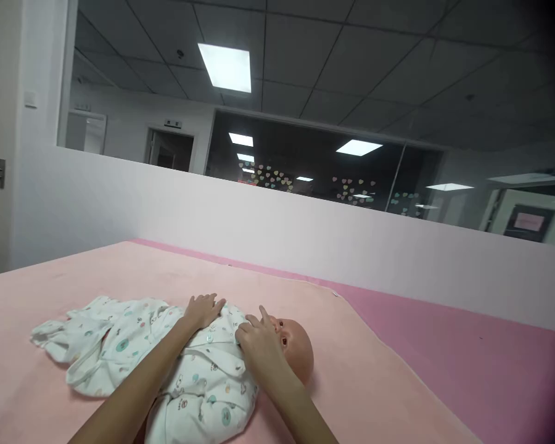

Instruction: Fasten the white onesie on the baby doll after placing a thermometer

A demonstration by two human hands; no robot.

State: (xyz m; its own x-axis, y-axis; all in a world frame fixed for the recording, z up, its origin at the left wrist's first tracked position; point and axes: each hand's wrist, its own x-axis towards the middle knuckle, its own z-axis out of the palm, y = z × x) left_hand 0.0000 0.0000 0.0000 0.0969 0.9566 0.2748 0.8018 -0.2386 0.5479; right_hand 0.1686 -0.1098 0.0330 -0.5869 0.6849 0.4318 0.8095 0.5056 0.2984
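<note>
Outfit (203, 385): white, small multicoloured print
Doll head (300, 351): reddish-tan
Near sheet (361, 382): plain peach-pink
Right mat (444, 330): deeper pink
Far wall (259, 228): white
Ceiling (314, 49): grey, dark grid lines

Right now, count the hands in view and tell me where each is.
2: the left hand rests on the clothes of the doll, the right hand lies by its face. The doll's own hands may be hidden.

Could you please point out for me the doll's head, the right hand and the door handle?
doll's head (301, 353): head view, bald crown
right hand (259, 346): head view, back
door handle (0, 173): head view, metal plate
</note>
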